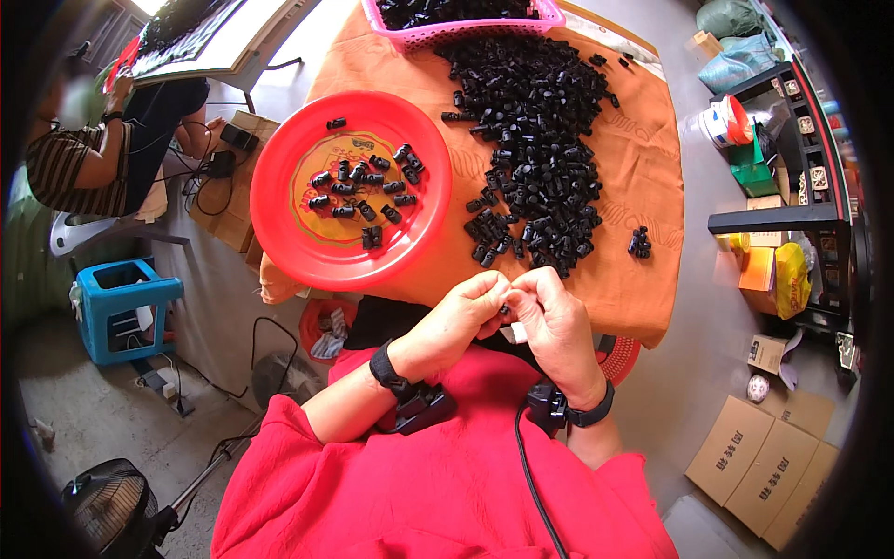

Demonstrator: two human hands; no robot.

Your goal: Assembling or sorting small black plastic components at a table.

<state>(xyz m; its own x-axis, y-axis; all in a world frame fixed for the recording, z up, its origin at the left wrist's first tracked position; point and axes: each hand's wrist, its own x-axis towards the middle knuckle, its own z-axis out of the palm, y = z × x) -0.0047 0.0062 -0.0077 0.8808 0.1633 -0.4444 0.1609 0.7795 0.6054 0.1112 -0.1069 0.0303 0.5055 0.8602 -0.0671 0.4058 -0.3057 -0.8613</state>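
Note:
My left hand point(454, 321) and my right hand point(562, 328) meet in front of my red top, near the table's front edge. Thumbs and fingers of both are pinched together on a small black plastic piece point(505, 309), mostly hidden by the fingertips. Something white point(515, 333) shows under the right fingers; I cannot tell what it is. Beyond the hands, a large heap of small black cylindrical plastic pieces point(545, 168), like cord locks, covers the table's middle. Several similar pieces point(358, 174) lie scattered in a round red tray point(284, 233) to the left.
An orange cloth point(633, 186) covers the table. A pink basket point(438, 37) of black pieces stands at the far edge. A small cluster of pieces point(640, 243) lies at the right. Leftward are a blue stool point(126, 303), a fan point(112, 508) and a seated person point(84, 168); cardboard point(764, 466) lies right.

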